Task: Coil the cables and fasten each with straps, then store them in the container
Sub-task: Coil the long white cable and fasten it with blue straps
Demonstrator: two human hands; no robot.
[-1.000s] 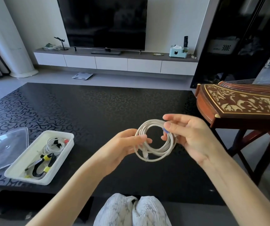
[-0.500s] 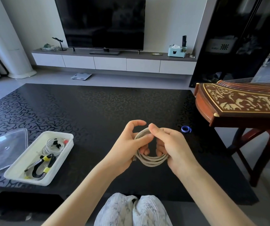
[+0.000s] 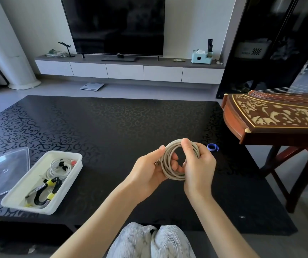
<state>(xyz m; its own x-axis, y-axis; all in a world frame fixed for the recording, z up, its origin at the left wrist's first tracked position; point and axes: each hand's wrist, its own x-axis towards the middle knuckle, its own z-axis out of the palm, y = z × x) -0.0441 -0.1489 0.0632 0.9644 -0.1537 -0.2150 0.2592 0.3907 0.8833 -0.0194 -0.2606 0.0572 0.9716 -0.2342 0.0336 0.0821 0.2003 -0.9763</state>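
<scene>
A coiled off-white cable (image 3: 169,155) hangs above the black table (image 3: 112,127), held by both hands. My left hand (image 3: 149,170) grips the coil's left side, with a plug end showing at its palm. My right hand (image 3: 198,164) grips the right side and pinches the top of the loop. A rolled blue strap (image 3: 212,147) lies on the table just right of my right hand. The white container (image 3: 15,201) sits at the near left; it holds a white coiled cable (image 3: 60,165) and a black cable (image 3: 46,191) bound with yellow straps.
A clear lid (image 3: 2,172) lies left of the container. A wooden zither on a stand (image 3: 276,120) overhangs the table's right edge. My knees (image 3: 151,241) are below the near edge. A TV and low cabinet stand behind.
The blue strap left my right hand and now lies on the table. Both hands closed round the coil, pressed it together, then reopened it into a rounder, upright loop.
</scene>
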